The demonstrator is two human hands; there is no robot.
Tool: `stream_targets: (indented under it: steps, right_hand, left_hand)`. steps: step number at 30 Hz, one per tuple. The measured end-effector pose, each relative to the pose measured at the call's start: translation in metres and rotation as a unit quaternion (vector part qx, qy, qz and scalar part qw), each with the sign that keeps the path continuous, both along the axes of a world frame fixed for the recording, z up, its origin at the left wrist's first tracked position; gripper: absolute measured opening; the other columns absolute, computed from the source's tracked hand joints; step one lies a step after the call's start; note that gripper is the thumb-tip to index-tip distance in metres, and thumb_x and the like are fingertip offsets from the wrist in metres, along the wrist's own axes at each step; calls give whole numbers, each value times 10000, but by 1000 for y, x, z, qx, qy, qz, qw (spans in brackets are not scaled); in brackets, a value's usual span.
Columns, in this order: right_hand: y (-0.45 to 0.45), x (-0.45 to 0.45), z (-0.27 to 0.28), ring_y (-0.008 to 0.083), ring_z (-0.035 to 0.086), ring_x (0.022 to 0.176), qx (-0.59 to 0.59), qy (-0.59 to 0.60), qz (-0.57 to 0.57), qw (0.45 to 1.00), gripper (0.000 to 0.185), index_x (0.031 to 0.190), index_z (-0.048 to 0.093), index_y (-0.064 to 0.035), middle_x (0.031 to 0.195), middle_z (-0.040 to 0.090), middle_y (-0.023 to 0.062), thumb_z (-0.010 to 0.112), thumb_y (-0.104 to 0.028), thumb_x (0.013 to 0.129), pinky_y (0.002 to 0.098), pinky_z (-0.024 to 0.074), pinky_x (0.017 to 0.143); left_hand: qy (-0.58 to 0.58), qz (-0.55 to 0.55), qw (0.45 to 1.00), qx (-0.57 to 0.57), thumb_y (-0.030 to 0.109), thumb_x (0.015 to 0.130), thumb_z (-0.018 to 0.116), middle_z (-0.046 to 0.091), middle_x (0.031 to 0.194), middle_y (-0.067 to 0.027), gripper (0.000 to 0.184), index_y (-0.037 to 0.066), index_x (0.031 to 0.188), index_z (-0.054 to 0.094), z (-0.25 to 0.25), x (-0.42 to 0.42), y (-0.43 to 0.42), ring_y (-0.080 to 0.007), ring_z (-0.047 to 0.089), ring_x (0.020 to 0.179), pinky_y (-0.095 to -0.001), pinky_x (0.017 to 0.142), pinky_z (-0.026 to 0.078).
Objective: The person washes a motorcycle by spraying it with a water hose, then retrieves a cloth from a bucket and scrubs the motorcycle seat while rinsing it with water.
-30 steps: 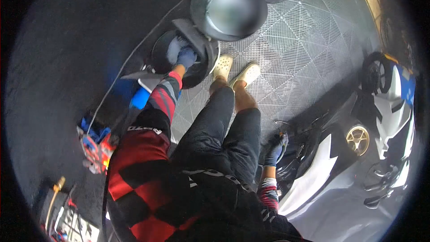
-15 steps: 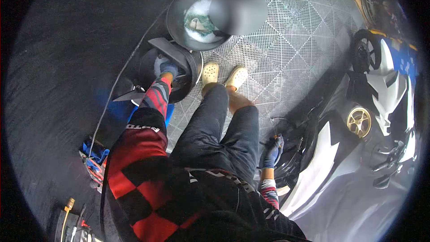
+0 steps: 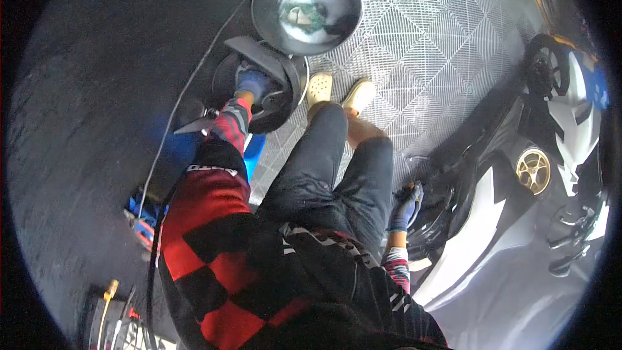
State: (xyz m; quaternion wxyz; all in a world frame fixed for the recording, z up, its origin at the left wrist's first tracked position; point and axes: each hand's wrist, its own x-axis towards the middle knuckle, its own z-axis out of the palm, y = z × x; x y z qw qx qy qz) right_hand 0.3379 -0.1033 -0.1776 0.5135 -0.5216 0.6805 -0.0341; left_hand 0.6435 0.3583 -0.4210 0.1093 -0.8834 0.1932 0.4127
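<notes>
My left hand, in a blue-grey glove, reaches down into a dark round bucket, beside a black curved panel lying across it. Its fingertips are hidden there, so their grip cannot be made out. Low on the right, my right hand, also gloved, has its fingers closed next to dark motorcycle parts; what it holds is too small to name. A large black basin with suds and a greenish, pale item inside stands ahead of the bucket.
A white and black motorcycle with a gold wheel-like part fills the right side. Grey patterned floor tiles lie ahead of my feet. At the left are a cable, a blue object and tools.
The view has shifted, and the basin's suds and contents, blurred over one second ago, now show clearly. My left hand remains in the bucket; my right hand stays beside the motorcycle parts.
</notes>
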Motion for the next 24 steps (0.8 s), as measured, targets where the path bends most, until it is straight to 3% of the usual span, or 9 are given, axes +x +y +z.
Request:
stream_targets:
  steps: [5,8,12,14,16,19,21,22,24]
  right_hand:
    - [-1,3,55,149,569,931,-33,-39,100,994,389,1267,566,-59,1093,619,55,520,-344,1006,302,501,764]
    - [4,8,91,109,555,718,-64,-55,80,993,390,1265,536,-69,908,626,46,525,-353,999,258,449,605]
    - [12,10,145,100,544,685,-93,-71,48,992,372,1257,554,-65,880,623,42,519,-336,1005,249,451,592]
    - [13,1,159,92,540,685,-94,-121,16,988,360,1248,566,-57,881,619,36,532,-317,1001,242,452,592]
    - [16,-4,179,82,532,684,-154,-109,13,982,347,1242,585,-62,871,614,24,551,-300,993,233,446,594]
    - [15,-27,190,68,522,684,-199,-136,-26,970,297,1202,630,-61,883,611,11,585,-243,972,218,446,614]
    - [15,-48,213,79,537,750,-229,-164,-37,959,264,1176,657,-71,939,620,20,618,-188,943,231,461,690]
    - [7,-73,194,132,568,833,-352,-139,9,926,268,1164,668,-86,974,626,54,636,-173,911,273,473,782]
    - [4,-94,249,284,566,1048,-435,-6,141,890,219,1068,710,-112,1025,614,136,633,-170,871,369,452,939]
  left_hand:
    - [-63,221,972,-54,241,891,528,657,1071,-181,381,106,1243,578,102,-18,36,-389,625,1020,-512,849,496]
    - [-153,116,969,-157,226,891,554,595,1181,-203,409,90,1275,516,132,-42,74,-397,598,1064,-509,876,489]
    - [-150,176,942,-245,271,917,551,546,1242,-218,355,75,1213,565,252,-14,45,-410,562,1117,-492,912,479]
    - [-234,97,902,-350,305,936,543,591,1170,-237,344,51,1164,581,294,-6,31,-427,578,1081,-485,904,479]
    - [-138,220,907,-332,349,943,548,632,1044,-256,379,17,1122,579,375,11,-14,-439,598,1028,-477,868,479]
    - [-93,170,902,-384,322,913,607,645,1009,-258,360,-3,1068,590,478,26,-83,-434,614,1006,-460,819,483]
    - [-89,115,873,-465,264,863,674,649,1058,-248,312,18,1040,604,476,25,-114,-422,628,993,-447,787,497]
    - [-104,79,868,-479,265,849,687,651,1036,-240,314,24,1035,605,490,21,-138,-419,634,974,-448,775,499]
    - [-93,18,846,-525,267,834,700,649,935,-218,304,28,994,600,517,5,-190,-406,646,896,-446,744,498]
